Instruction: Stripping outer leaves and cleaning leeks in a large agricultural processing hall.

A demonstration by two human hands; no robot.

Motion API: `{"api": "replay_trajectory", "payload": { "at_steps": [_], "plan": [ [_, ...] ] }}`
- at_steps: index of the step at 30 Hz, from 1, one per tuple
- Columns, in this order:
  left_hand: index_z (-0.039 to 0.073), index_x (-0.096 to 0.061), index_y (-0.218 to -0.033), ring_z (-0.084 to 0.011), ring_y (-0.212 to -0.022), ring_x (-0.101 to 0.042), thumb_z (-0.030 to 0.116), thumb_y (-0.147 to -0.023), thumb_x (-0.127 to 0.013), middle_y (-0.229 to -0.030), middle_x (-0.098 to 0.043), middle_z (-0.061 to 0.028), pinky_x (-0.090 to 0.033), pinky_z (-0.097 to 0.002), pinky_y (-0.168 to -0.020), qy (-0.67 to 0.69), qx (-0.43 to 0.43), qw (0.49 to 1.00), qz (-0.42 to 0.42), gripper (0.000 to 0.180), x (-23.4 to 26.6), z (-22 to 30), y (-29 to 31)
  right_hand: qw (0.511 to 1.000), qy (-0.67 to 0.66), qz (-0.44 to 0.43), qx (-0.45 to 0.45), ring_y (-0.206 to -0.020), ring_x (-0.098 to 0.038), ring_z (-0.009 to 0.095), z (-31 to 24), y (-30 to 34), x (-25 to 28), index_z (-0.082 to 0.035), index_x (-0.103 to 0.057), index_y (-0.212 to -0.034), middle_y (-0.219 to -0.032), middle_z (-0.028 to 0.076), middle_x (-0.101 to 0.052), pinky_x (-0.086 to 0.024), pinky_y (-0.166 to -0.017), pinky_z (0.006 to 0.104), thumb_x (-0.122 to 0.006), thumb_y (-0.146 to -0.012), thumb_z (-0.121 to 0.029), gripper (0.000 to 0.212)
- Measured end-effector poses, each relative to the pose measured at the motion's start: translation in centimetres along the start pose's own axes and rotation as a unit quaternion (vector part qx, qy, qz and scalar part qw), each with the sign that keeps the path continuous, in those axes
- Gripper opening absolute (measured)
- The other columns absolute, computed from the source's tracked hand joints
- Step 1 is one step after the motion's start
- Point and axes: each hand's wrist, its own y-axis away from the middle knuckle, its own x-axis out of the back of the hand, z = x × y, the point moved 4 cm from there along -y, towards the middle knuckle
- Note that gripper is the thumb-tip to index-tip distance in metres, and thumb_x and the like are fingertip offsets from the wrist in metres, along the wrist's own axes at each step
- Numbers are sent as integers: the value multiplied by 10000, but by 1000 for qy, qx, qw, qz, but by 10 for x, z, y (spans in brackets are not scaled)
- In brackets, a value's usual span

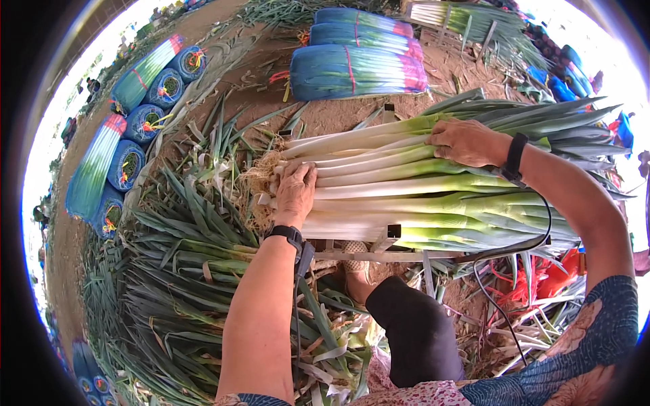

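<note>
A thick row of long green onions lies across a low metal rack, roots to the left and dark leaves to the right. Near the root ends, my left hand is closed over several white stalks, its fingers bent down among them. My right hand grips stalks on the far side, where white turns to green; its fingertips are partly hidden between them. Shaggy pale roots hang past the stalk ends beside my left hand. A black band with a cable is on each wrist.
Beyond the rack lie bundles in blue mesh with pink ends; more blue bundles are stacked at the left. Cut leaves heap beside my left arm. Red netting lies at the right. My foot is against the near rack side.
</note>
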Motion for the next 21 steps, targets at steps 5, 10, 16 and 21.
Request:
{"api": "replay_trajectory", "payload": {
  "at_steps": [5, 10, 16, 21],
  "plan": [
    [160, -516, -1223, -325, -1183, -422, 343, -877, -532, -1260, -480, -153, -333, -394, -993, 45, -27, 998, -22, 391, 32, -6, 15, 999, -31, -12, 29, -1024, -515, 263, 7, -12, 2, -71, -635, -1011, -1112, 74, -566, -448, -874, 359, -495, -876, -200, 233],
    [61, -456, -1265, -361, -1154, -455, 276, -846, -602, -1236, -488, -200, -370, -402, -974, 168, -36, 975, -138, 493, 77, 9, 155, 981, 126, -17, 144, -1027, -519, 270, 13, 3, 2, -57, -607, -1052, -1108, 100, -569, -441, -889, 370, -483, -886, -224, 267],
    [36, -574, -1154, -169, -1004, -568, 156, -883, -553, -1094, -610, -84, -474, -302, -798, 245, 485, 827, -146, 297, 210, -40, 424, 980, 65, -135, -129, -988, -538, 357, 6, -18, 12, -68, -502, -1201, -1069, 201, -571, -435, -874, 425, -512, -857, -306, 418],
    [78, -584, -1048, -85, -800, -570, 254, -878, -581, -896, -613, 8, -434, -228, -673, 289, 628, 703, 168, 245, 309, -68, 589, 984, 71, -80, -141, -1105, -499, 367, 4, -12, 25, -32, -463, -1248, -1202, 219, -521, -397, -948, 415, -525, -840, -266, 475]
  ]
}}
